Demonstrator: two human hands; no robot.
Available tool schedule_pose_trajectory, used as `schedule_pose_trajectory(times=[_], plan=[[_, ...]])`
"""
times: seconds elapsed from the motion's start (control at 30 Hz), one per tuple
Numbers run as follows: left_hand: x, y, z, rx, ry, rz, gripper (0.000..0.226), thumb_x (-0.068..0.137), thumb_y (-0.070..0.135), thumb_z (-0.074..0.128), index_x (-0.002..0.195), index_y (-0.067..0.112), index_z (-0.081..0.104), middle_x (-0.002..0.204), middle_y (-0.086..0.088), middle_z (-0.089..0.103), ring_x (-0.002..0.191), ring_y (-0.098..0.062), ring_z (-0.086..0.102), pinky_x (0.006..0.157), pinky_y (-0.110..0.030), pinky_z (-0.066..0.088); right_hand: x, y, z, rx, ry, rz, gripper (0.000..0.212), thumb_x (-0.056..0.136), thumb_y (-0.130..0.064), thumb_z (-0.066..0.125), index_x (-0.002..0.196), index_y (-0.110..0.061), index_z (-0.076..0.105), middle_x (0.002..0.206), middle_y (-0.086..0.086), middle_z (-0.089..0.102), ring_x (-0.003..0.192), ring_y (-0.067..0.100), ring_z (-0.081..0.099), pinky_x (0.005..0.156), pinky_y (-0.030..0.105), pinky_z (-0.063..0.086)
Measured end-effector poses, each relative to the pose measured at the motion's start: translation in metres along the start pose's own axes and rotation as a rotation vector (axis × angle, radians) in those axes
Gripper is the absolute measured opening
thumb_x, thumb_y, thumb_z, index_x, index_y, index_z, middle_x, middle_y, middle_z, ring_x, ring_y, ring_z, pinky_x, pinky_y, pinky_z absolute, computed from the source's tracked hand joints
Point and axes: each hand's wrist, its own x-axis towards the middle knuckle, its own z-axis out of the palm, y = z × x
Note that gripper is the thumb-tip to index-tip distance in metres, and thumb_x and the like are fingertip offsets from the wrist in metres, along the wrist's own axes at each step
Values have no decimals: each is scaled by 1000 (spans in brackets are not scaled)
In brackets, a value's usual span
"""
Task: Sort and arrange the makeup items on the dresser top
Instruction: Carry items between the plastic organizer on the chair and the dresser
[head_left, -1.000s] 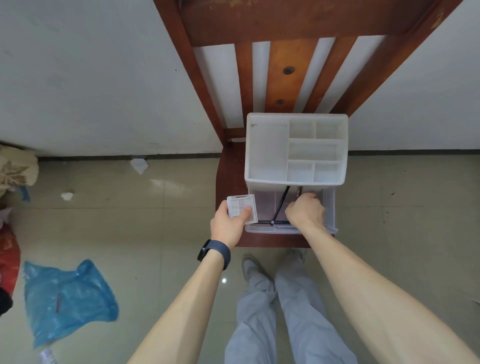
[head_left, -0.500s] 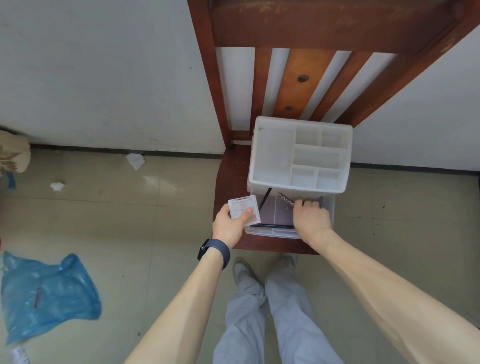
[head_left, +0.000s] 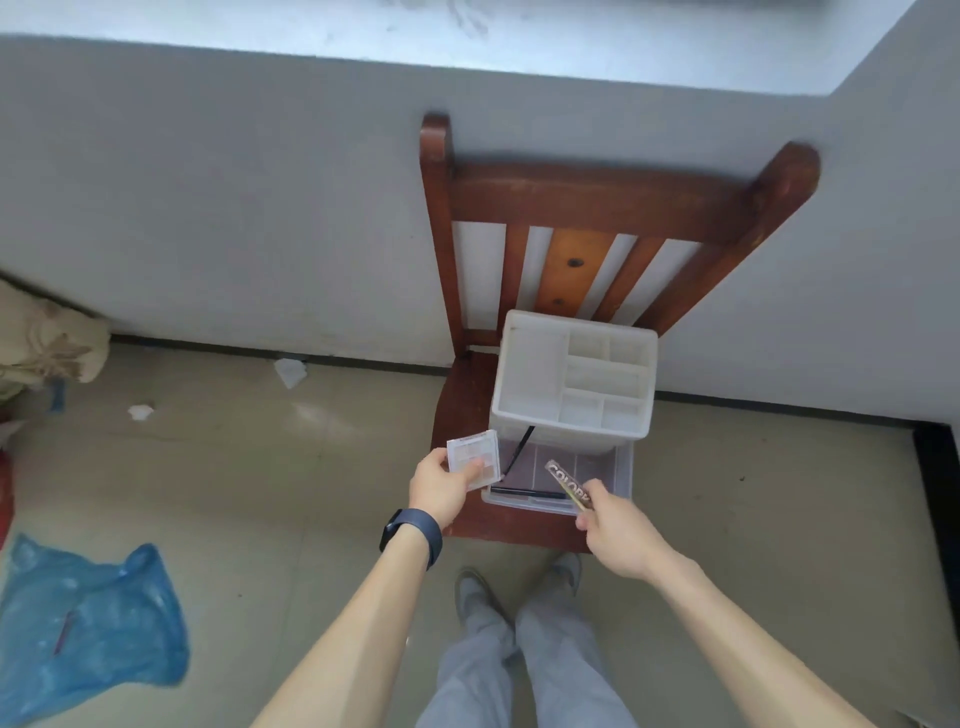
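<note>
Here, left fingers (head_left: 436, 461) pinch a pale square palette (head_left: 475, 453), right fingers (head_left: 598, 494) a lettered stick (head_left: 565, 481).

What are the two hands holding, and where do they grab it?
Left hand grips the small square palette at its near edge; right hand pinches the slim lettered tube by its near end.

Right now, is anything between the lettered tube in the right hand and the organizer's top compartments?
Nothing visible: the tube is held over the open drawer, and the top compartments look empty and uncovered.
</note>
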Motion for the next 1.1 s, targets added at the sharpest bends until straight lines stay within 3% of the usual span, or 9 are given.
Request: schedule_pose_trajectory(times=[0.07,0.17,0.27,0.43,0.57,0.67,0.87,0.97,1.1], plan=[[-21,11,-11,-38,-5,-6,15,89,23,73,98,26,62,103,0,70,99,-25,67,91,-48,55,-28,-7,-7,227,-1,20,9,101,-18,47,108,-23,48,95,0,65,78,20,62,65,32,47],[-57,26,-28,-100,8,3,16,88,20,74,97,27,63,105,-1,71,98,-24,67,89,-45,57,-68,-23,-22,507,22,29,11,98,-13,55,103,-22,58,90,-1,68,61,6,60,55,18,45],[-94,38,-41,-167,20,29,15,89,17,73,96,27,64,107,-2,72,95,-22,69,80,-38,59,-101,-38,-41,725,51,28,9,97,-8,58,105,-13,60,93,4,70,66,10,65,56,19,47],[-143,48,-55,-279,64,82,19,89,20,74,107,22,68,107,-1,73,99,-23,70,89,-46,58,-134,-57,-78,894,70,-58,15,93,-11,68,108,-13,65,92,6,75,81,22,75,63,29,55],[-175,45,-63,-361,170,111,20,89,22,74,108,24,69,104,2,74,96,-17,70,81,-36,59,-140,-66,-99,893,23,-130,16,94,-13,70,109,-16,67,96,7,76,85,26,76,66,30,57],[-200,30,-63,-450,308,81,16,88,21,75,103,24,70,98,4,74,93,-18,70,82,-38,57,-137,-69,-110,835,-68,-169,16,93,-14,70,109,-18,69,94,4,77,86,25,76,66,29,59],[-257,-27,-41,-655,539,-28,13,89,15,73,101,19,71,90,4,74,74,-11,66,62,-24,51,-127,-76,-108,583,-252,-271,15,89,-16,77,101,-24,72,93,-5,77,82,22,77,66,32,62],[-295,-57,-32,-776,654,-75,13,88,15,74,101,17,71,93,1,75,80,-14,68,70,-30,53,-140,-98,-91,475,-378,-347,12,87,-17,79,96,-25,75,93,1,78,84,25,77,75,44,63],[-361,-99,-29,-926,840,-65,15,85,17,76,100,17,73,93,1,77,84,-16,70,75,-33,52,-174,-140,-47,272,-564,-502,13,89,-13,75,92,-26,75,92,6,77,83,23,76,75,43,61]])
